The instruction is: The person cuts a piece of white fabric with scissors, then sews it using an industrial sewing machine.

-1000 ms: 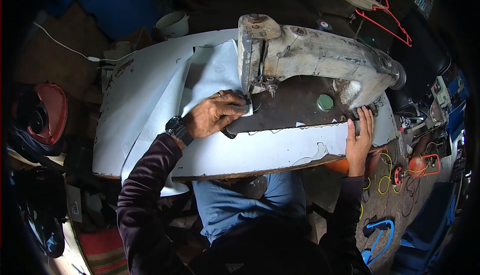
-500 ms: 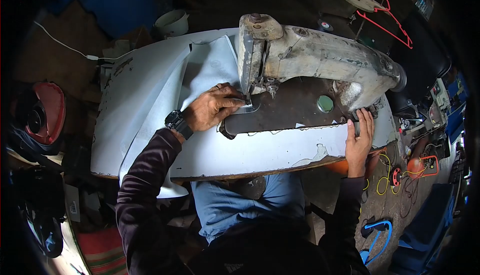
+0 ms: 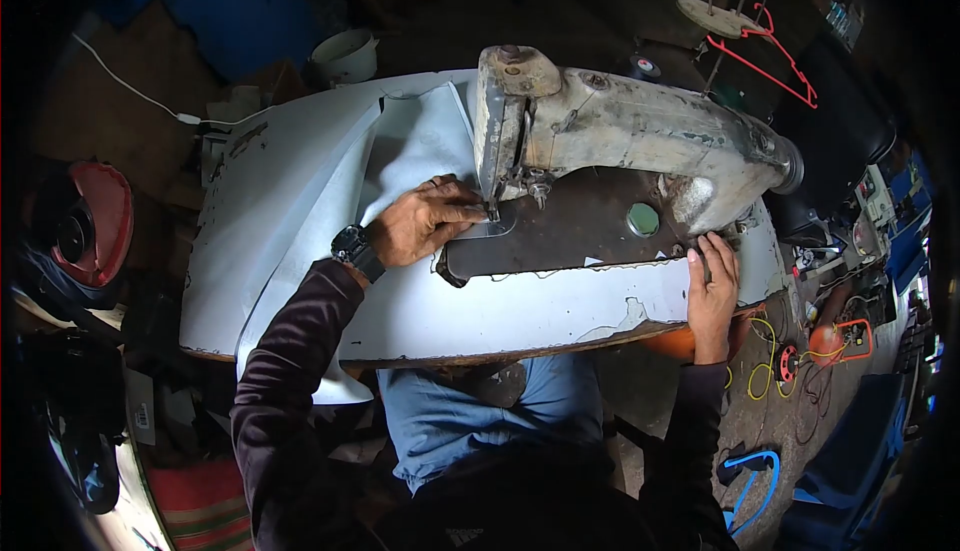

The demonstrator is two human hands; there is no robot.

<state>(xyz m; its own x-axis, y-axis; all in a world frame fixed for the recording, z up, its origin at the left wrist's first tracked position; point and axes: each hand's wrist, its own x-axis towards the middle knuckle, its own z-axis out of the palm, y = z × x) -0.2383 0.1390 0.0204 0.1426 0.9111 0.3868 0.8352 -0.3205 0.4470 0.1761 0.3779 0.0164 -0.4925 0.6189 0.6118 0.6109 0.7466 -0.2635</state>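
Note:
An old, worn sewing machine (image 3: 640,126) stands on a white table (image 3: 480,321) with chipped edges. Close to its needle, my left hand (image 3: 420,223) has its fingers pressed together at the edge of a pale sheet (image 3: 410,151); what lies between the fingertips is too small to make out. The sheet spreads behind that hand, folds over and hangs off the front edge. My right hand (image 3: 712,281) rests at the right end of the dark machine bed (image 3: 590,221), fingers slightly apart and holding nothing. A round green disc (image 3: 642,219) sits on the bed.
A pale bucket (image 3: 345,55) is behind the table. To the left lies a red and black object (image 3: 98,223). Red hangers (image 3: 770,61) and a round spool stand (image 3: 715,17) are at the back right. Yellow cable (image 3: 765,361) and a blue frame (image 3: 755,486) lie on the floor at right.
The view has shifted slightly, so the machine and table appear a little lower. Both hands keep nearly the same places, my right hand still at the bed's right end.

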